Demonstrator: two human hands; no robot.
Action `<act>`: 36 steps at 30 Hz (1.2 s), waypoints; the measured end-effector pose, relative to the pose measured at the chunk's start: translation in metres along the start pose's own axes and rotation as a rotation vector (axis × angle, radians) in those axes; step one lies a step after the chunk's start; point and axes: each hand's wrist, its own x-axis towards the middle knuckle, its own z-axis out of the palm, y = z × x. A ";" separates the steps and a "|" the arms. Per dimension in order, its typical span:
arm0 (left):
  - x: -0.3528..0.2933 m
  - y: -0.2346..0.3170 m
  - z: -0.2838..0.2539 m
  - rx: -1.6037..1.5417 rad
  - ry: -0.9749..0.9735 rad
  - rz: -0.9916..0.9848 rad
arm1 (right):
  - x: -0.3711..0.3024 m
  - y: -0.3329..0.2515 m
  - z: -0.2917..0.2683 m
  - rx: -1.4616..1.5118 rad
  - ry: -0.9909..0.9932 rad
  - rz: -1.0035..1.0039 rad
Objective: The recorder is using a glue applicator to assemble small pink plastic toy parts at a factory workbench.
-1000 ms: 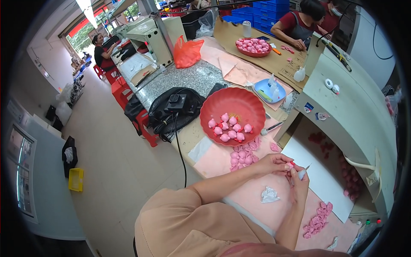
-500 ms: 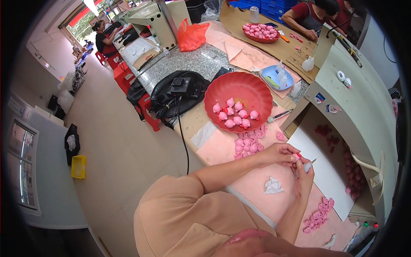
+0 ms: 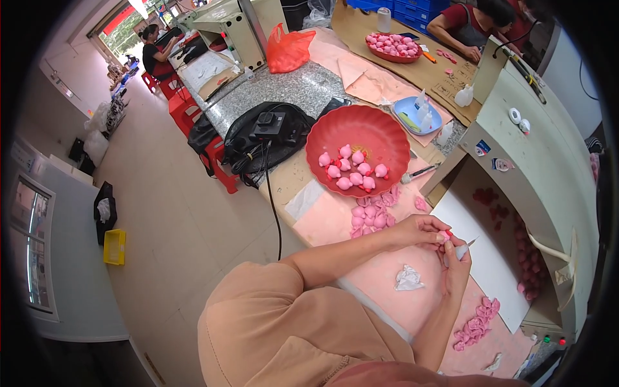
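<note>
Head view: L hand [image 3: 422, 231] is right of centre, fingers closed on a small pink pc [image 3: 445, 236] w/ a red bit at its upper R side. R hand [image 3: 458, 261] is just below/right of it, fingertips up at the same pc, & it also grips a whitish bottle [image 3: 461, 250] w/ a thin dark tip pointing up-right. Exact finger contact on the pc is too small to tell.

Nearby: white sheet [image 3: 480, 264] runs diagonally right of the hands; crumpled white paper [image 3: 409, 278] lies below them on the pink cloth [image 3: 380, 290]. A pile of pink pcs [image 3: 476, 326] sits lower right; a 2nd pink pile [image 3: 371, 218] is upper left of the hands, just under a red fluted bowl [image 3: 390, 142] w/ round pink pcs [image 3: 356, 178] grouped in its lower half.

Upper right of ctr: blue tray [image 3: 409, 106] w/ small bottles. Top ctr: red plastic bag [image 3: 288, 50] on the speckled counter; black device [image 3: 269, 126] on a black bag below it. Top right: co-worker [image 3: 461, 26] bent over a brown-covered table, near a bowl of pink pcs. Far left: yellow crate [image 3: 114, 247] on the floor.
</note>
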 end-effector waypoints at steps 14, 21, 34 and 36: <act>-0.002 -0.001 -0.002 -0.019 -0.005 0.015 | 0.000 0.002 0.003 0.023 0.011 0.012; 0.010 -0.015 -0.004 -0.040 -0.066 0.007 | -0.004 0.000 -0.002 -0.055 0.071 -0.002; 0.014 0.003 0.002 -0.025 0.129 -0.024 | 0.004 0.000 0.002 0.076 0.044 0.014; 0.014 0.001 0.002 -0.026 0.133 -0.052 | 0.004 -0.001 0.001 0.084 0.051 0.022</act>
